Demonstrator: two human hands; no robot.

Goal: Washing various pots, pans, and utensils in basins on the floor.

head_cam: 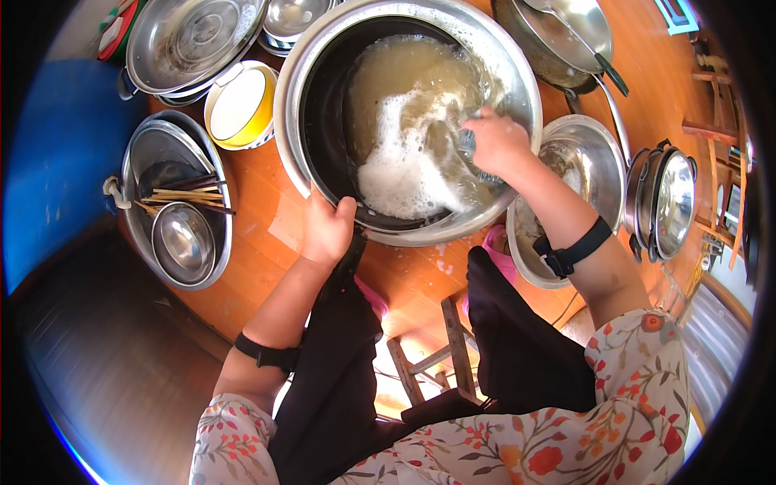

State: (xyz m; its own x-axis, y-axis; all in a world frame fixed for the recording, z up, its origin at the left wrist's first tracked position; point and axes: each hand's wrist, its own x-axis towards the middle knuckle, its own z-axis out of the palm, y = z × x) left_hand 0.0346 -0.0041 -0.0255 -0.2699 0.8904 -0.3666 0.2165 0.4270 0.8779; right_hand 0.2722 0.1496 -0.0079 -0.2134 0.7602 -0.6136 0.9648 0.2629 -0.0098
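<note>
A large metal basin (528, 91) stands on the floor before me. Inside it, tilted, rests a black wok or pan (324, 103) with murky water and white foam (400, 176). My left hand (327, 227) grips the near-left rim of the black pan, thumb uppermost. Over the right side of the water, my right hand (500, 142) holds a greyish scrubber (467, 142), probably steel wool, partly hidden by the fingers. Water swirls around it.
At left, an oval basin (227, 242) holds chopsticks (188, 195) and a metal bowl (182, 236). A yellow-sided bowl (262, 112) sits nearby. On the right are another metal basin (521, 257), stacked pots (673, 203) and a wok (545, 66) with a ladle. A wooden stool (458, 345) shows between my knees.
</note>
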